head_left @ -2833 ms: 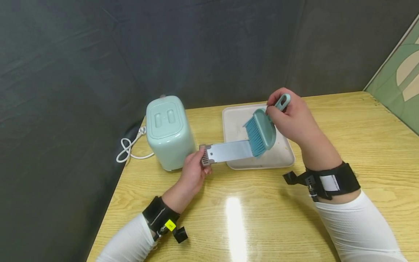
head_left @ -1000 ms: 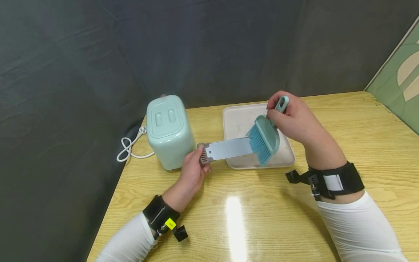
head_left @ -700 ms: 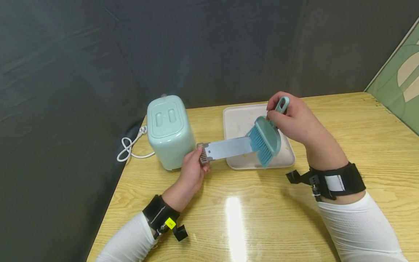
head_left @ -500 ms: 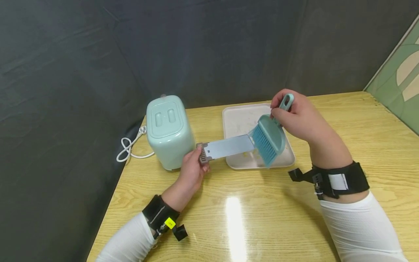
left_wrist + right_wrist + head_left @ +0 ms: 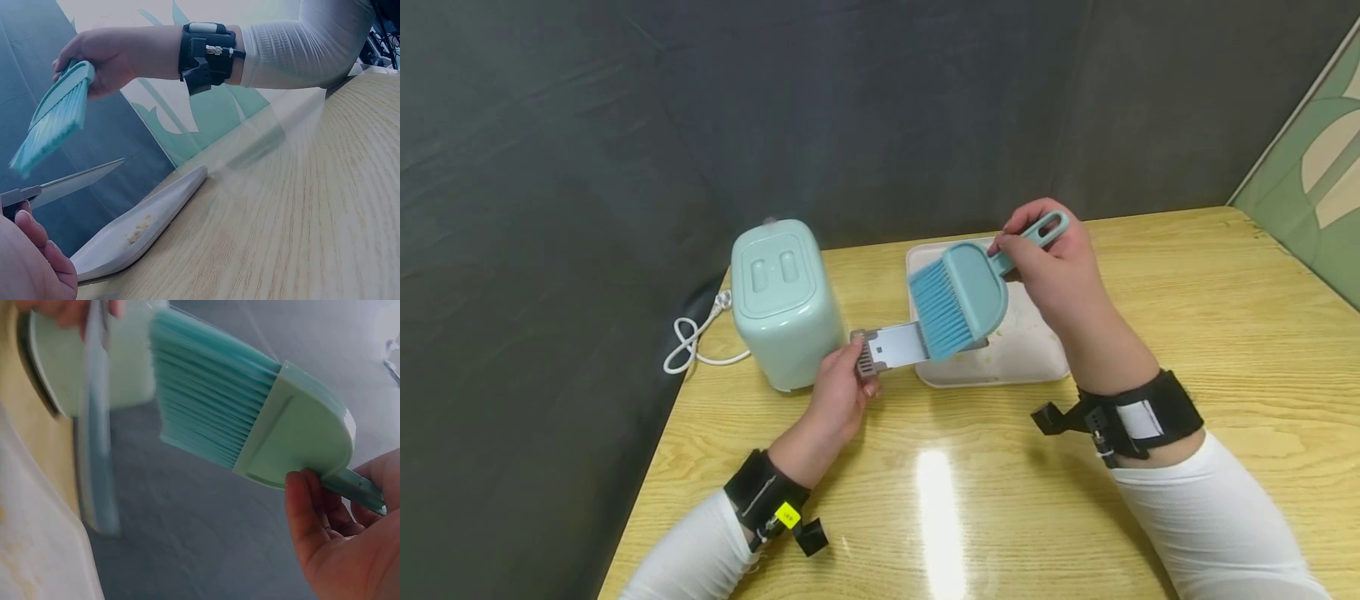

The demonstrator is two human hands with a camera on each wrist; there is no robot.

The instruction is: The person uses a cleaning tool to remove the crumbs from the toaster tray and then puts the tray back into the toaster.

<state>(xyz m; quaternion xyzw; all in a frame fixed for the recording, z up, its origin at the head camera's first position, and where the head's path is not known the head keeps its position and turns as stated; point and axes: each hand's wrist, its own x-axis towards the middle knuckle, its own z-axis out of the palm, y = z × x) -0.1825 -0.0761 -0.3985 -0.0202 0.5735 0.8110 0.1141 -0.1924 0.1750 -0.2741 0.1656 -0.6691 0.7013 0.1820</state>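
My left hand grips the grey slotted end of a flat metal crumb tray, which reaches rightward over a white tray. Between my right thumb and fingers is the handle of a small blue-green brush; that right hand is above the white tray's back right part. In the head view the brush covers much of the crumb tray's far half. The left wrist view shows the bristles raised above the metal, apart from it. Pale yellow crumbs lie in the white tray.
A mint-green toaster with a lid on top stands just left of my left hand. Its white cord and plug lie beside it on the wooden table. A dark curtain hangs behind the table.
My right hand has moved the brush leftward from the crumb tray's far end, turning it so its handle lies flatter. My left hand and the crumb tray have barely moved.
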